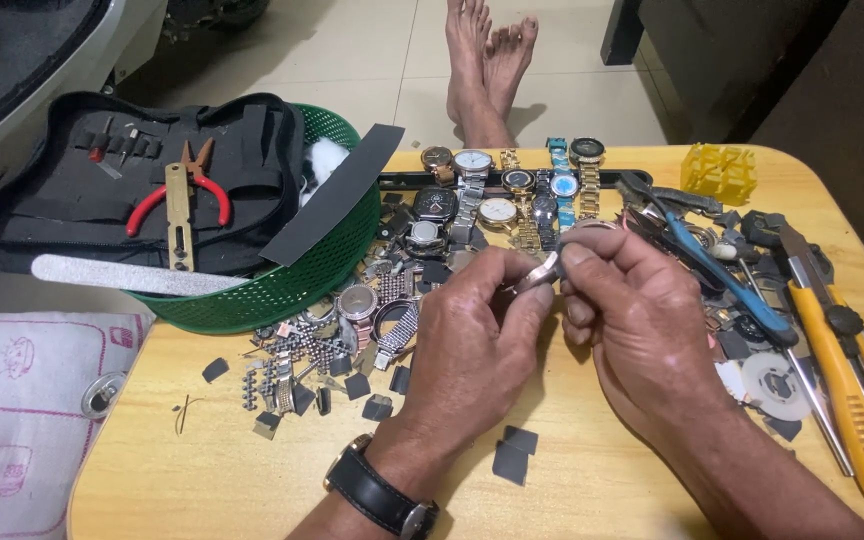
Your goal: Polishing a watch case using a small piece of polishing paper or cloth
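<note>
Watch case [540, 272], small, round and shiny silver, sits between your two hands. You see it edge-on, so it looks like a thin strip. Its long side runs from low on the left up to the right. A curved silver bit [592, 226] peeks out above your right fingers; you cannot tell if it is part of the same piece.

From the head camera, your left hand [472, 345] is curled nearly closed, and its thumb and fingertips pinch the lower left end of the case. Your right hand [642, 310] is curled too, and its thumb and first finger pinch the upper right end. Both hands hold the case just above the yellow wooden table [202, 480], near the middle of it. A black watch with a strap [377, 490] is on your left wrist.

Behind your hands, a row of watches [512, 185] lies on the table. To the left sits a green basket [282, 285] with a black tool pouch [122, 190] and red pliers [187, 190] on top. Little metal band links [292, 360] lie scattered near your left hand. To the right lie blue pliers [722, 270] and a yellow cutter knife [842, 380].
</note>
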